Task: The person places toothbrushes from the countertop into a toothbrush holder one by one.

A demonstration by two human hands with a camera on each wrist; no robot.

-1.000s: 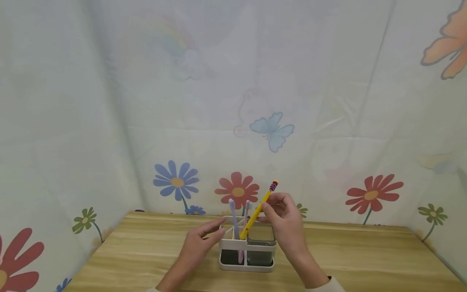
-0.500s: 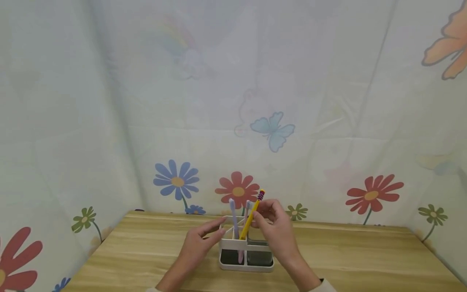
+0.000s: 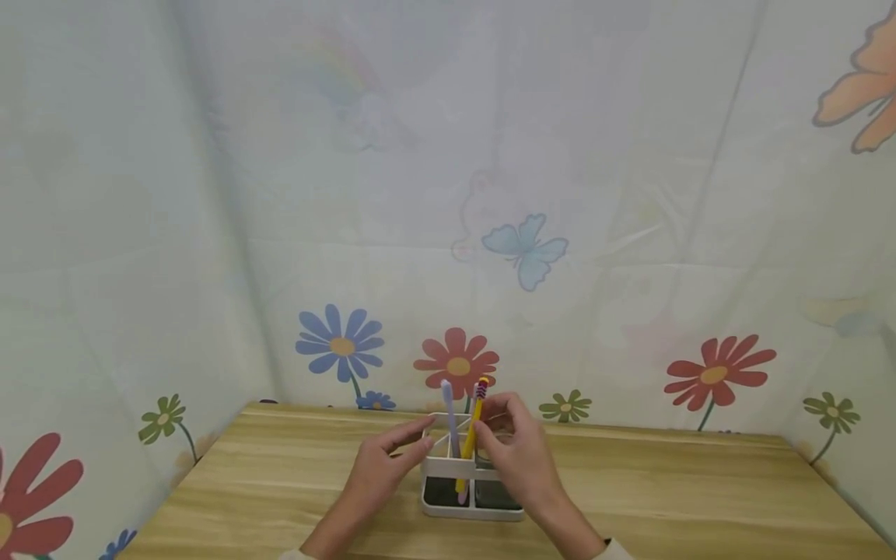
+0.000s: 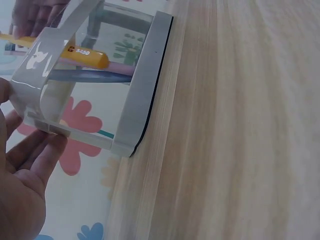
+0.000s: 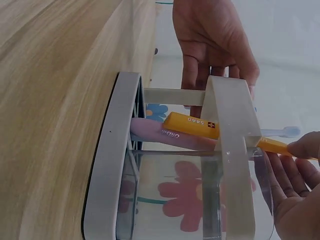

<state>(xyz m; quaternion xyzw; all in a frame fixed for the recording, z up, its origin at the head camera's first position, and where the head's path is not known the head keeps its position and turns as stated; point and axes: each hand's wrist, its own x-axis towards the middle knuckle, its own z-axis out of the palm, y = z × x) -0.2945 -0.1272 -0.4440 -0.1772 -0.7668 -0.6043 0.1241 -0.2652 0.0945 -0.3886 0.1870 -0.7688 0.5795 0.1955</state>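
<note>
A white toothbrush holder (image 3: 448, 468) stands on the table. At its left side, my left hand (image 3: 378, 469) holds the upper frame between thumb and fingers. My right hand (image 3: 521, 455) pinches a yellow toothbrush (image 3: 469, 443), bristles up and slightly tilted. Its handle passes through the upper frame; in the right wrist view the handle's end (image 5: 182, 122) stays apart from the base. Beside it stand a purple toothbrush (image 3: 449, 400) and a pink toothbrush (image 5: 172, 136), whose head is mostly hidden behind the yellow one. A clear cup (image 5: 212, 195) occupies the holder's right compartment, partly covered by my right hand in the head view.
The wood-grain table (image 3: 672, 490) extends to both sides of the holder. Behind it hangs a pale curtain (image 3: 595, 155) printed with flowers and butterflies, and more curtain encloses the left and right sides.
My right hand has moved left and down with the yellow toothbrush, which now stands more upright with its handle lower in the holder. My left hand has stayed on the frame.
</note>
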